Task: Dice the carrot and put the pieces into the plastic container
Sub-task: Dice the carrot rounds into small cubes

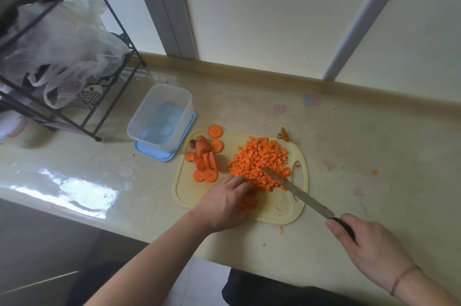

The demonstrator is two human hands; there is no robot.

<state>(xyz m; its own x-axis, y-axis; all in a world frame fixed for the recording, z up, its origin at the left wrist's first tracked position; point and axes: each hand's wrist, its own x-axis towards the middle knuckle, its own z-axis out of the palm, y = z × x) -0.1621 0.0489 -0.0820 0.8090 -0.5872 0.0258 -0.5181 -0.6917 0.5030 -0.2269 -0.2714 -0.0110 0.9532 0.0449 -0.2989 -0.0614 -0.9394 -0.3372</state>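
A pale yellow cutting board lies on the counter. On its right half sits a heap of diced carrot. Round carrot slices are stacked on its left part. My left hand rests on the board's near side, fingers pressed down on a small stack of carrot strips. My right hand grips the dark handle of a long knife; the blade tip lies at the heap's near edge. The clear plastic container stands empty on its blue lid, left of the board.
A black wire rack with white plastic bags stands at the back left. A carrot end piece lies just beyond the board. Small carrot scraps dot the counter at right. The counter's front edge runs close below the board.
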